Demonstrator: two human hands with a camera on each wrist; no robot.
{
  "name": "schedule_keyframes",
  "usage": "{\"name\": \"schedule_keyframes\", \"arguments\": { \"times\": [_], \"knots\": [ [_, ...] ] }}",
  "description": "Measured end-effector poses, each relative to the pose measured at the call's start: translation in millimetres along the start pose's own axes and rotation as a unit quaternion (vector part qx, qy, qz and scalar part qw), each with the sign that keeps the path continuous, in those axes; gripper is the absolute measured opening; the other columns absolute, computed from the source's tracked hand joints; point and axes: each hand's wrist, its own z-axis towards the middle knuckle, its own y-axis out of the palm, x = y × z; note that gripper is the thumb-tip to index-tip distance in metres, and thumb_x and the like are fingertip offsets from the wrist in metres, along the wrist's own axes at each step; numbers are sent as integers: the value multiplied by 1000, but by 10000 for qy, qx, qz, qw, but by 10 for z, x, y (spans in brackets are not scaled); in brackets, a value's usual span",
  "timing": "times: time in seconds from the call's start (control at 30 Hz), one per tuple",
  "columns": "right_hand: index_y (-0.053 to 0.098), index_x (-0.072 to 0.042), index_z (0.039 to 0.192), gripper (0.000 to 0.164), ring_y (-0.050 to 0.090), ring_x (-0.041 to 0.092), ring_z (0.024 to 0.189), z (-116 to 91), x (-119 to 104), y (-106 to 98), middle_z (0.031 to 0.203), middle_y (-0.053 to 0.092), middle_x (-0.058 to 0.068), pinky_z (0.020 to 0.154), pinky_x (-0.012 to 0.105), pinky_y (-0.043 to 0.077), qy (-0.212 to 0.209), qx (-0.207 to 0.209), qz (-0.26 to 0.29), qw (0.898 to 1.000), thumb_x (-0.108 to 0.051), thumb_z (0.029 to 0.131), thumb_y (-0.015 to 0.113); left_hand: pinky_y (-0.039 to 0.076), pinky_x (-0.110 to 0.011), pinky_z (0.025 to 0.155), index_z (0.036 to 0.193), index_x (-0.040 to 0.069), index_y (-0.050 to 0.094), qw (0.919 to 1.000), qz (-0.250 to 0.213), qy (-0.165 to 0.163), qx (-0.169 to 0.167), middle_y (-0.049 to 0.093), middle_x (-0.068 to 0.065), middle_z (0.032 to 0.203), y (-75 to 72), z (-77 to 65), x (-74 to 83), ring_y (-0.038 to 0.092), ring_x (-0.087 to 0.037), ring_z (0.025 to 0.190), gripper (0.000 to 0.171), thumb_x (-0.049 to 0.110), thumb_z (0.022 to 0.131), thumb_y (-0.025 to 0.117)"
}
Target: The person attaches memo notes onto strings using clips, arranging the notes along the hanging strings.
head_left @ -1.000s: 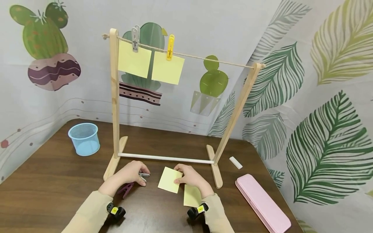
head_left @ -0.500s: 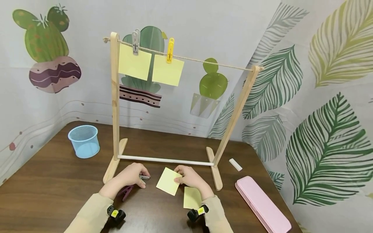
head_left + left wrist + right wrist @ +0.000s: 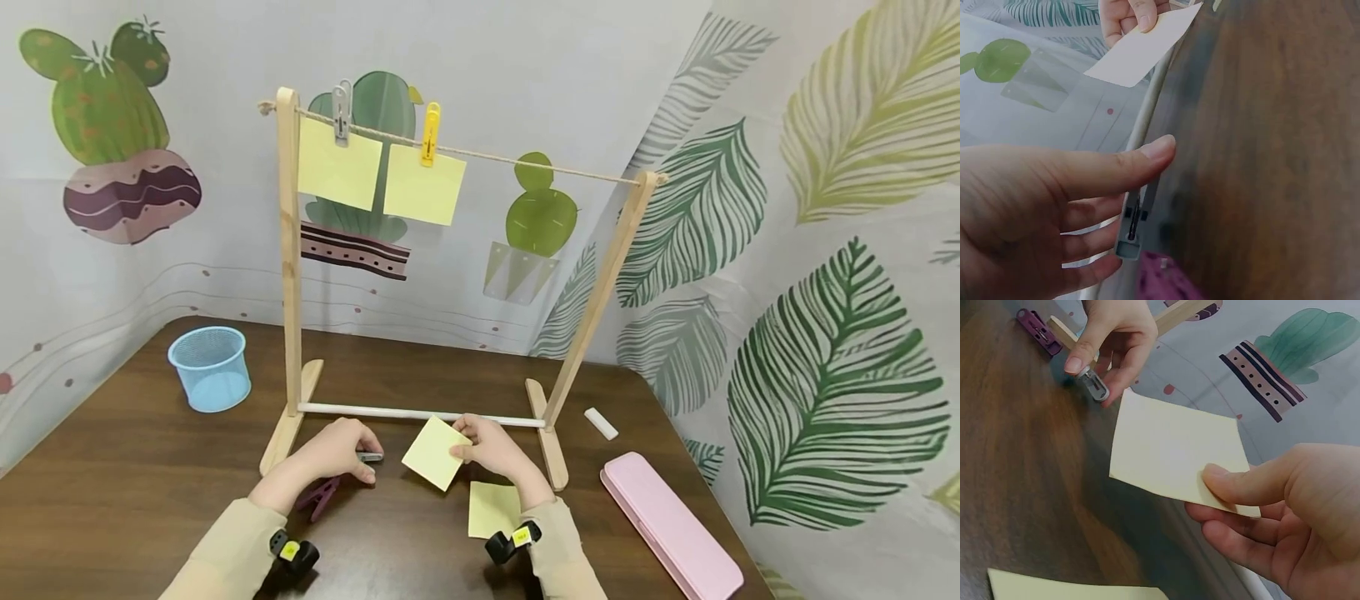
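Note:
My left hand (image 3: pixel 341 451) holds a grey clothespin (image 3: pixel 1094 384) between thumb and fingers, low over the table. Beside that wrist lies a purple clothespin (image 3: pixel 321 498). A yellow paper square (image 3: pixel 1175 447) is pinched at one corner by my right hand (image 3: pixel 491 454), thumb on top and fingers beneath; it is lifted and tilted. Under the right forearm another yellow paper (image 3: pixel 491 508) lies on the table. Two more yellow papers hang from the rope (image 3: pixel 525 162), the left one (image 3: pixel 339 167) by a grey clothespin (image 3: pixel 342 112), the other (image 3: pixel 423 187) by a yellow clothespin (image 3: pixel 431 135).
A wooden stand (image 3: pixel 290 250) with a white bottom bar (image 3: pixel 352 410) carries the rope. At left on the brown table (image 3: pixel 120 467) is a blue mesh basket (image 3: pixel 213 375). A pink case (image 3: pixel 667 521) and a small white block (image 3: pixel 601 423) lie to the right.
My right hand has raised the yellow paper off the table and tilted it up. The left hand keeps its hold on the grey clothespin, nearly still. The view has shifted slightly.

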Motion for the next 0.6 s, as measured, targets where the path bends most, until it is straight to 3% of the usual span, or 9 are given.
{"name": "schedule_keyframes", "arguments": {
  "times": [0.17,0.4,0.5,0.6],
  "knots": [
    [59,5,104,21,60,8,69,0,-8,-52,97,69,20,63,28,54,-31,264,152,9995,-5,88,69,52,-33,72,91,6,75,9999,77,49,147,72,0,83,-123,50,74,64,-12,77,31,17,66,89],
    [59,6,105,19,64,11,73,-23,-155,-137,95,71,21,65,24,53,-35,783,114,9969,-1,90,67,52,-36,72,96,5,75,9978,242,259,556,74,-4,87,-361,166,222,65,-14,77,32,18,70,87],
    [59,9,107,21,64,13,75,-64,-324,-208,95,70,24,65,22,52,-63,1009,253,9946,1,89,67,52,-34,71,97,6,75,9940,361,554,876,74,-2,88,-443,220,259,64,-12,78,33,19,69,88],
    [57,10,108,23,63,12,74,-81,-434,-287,95,69,26,65,21,52,-100,1178,530,9916,1,89,67,51,-30,71,97,8,76,9852,484,1052,1268,73,0,89,-518,258,307,65,-10,78,34,19,68,89]
  ]
}}
